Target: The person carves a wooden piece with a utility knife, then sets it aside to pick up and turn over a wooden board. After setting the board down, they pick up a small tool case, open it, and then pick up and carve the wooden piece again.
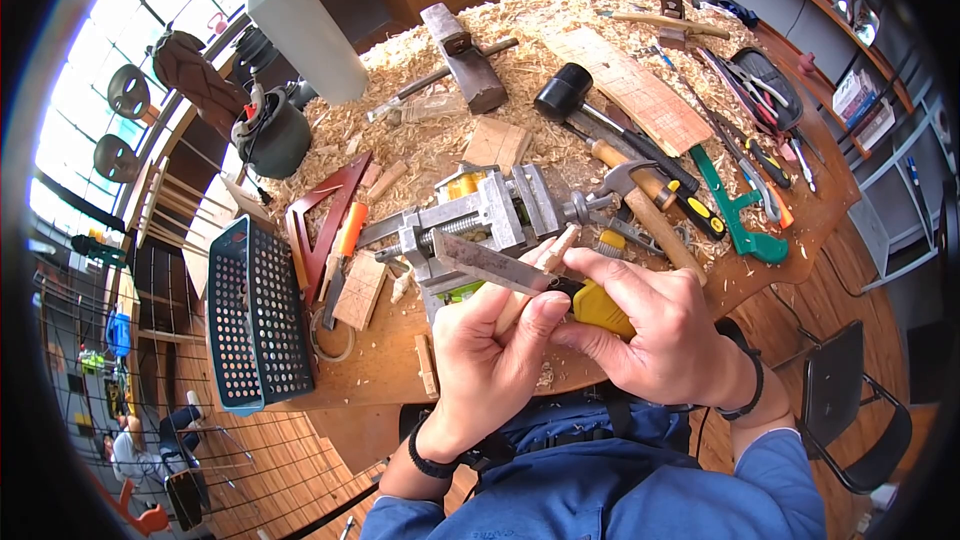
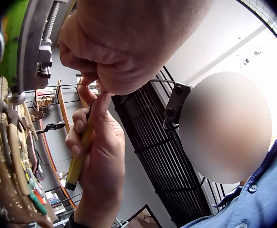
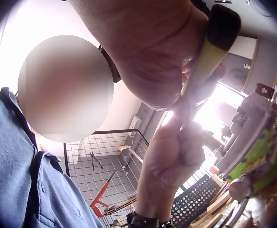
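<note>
My left hand grips a slim piece of pale wood, which runs up behind the blade of a chisel. The left thumb presses against that flat steel blade near its collar. With curled fingers, my right hand holds the chisel by its yellow-and-black handle, the blade pointing left across the wood. In the left wrist view the handle slants down below the right fingers. Both hands meet just in front of a metal vise; the right wrist view mostly hides the wood behind the palms.
Wood shavings cover much of the bench. A hammer, a black mallet and a green-handled saw lie right. On the left are a perforated basket, a red set square and a large plastic bottle.
</note>
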Demonstrator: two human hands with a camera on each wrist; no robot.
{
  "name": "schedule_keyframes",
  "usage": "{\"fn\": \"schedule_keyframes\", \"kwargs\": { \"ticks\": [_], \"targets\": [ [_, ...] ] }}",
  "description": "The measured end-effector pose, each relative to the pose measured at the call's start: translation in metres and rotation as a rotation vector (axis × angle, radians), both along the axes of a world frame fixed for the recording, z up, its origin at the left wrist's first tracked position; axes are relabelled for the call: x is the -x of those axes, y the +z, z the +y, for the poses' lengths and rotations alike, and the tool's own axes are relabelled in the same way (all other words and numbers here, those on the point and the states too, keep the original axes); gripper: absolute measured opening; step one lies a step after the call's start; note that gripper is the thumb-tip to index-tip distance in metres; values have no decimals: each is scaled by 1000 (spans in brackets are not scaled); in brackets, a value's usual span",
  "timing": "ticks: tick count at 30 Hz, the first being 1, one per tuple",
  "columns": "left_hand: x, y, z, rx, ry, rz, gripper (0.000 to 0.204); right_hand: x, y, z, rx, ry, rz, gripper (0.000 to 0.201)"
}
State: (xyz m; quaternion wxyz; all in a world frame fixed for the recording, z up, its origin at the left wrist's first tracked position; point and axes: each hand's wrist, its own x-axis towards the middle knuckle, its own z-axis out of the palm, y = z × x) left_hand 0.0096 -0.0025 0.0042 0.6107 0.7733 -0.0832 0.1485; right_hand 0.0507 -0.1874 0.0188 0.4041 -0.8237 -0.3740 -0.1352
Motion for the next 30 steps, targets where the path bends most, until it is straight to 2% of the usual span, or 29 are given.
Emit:
{"fn": "schedule_keyframes", "kwargs": {
  "ticks": [5,11,13,16,20,25,30],
  "targets": [
    [-1,4,-1,3,-5,-30,32,-2,-2,3,-7,-20,-69,57],
    [3,9,2,-53,-12,83,34,-1,-2,3,21,-46,-70,55],
    [1,5,1,75,-95,64,39,0,-2,3,-3,-24,-37,55],
    [3,-4,-2,185,-94,147,43,0,-3,2,18,-15,-29,55],
    [2,0,-2,158,-99,146,44,-1,-2,0,21,-3,6,55],
    [-1,0,-2,83,-88,20,41,-3,-2,0,11,-13,-34,56],
    [0,5,-2,61,-64,35,40,-2,0,1,6,-19,-41,56]
  ]
}}
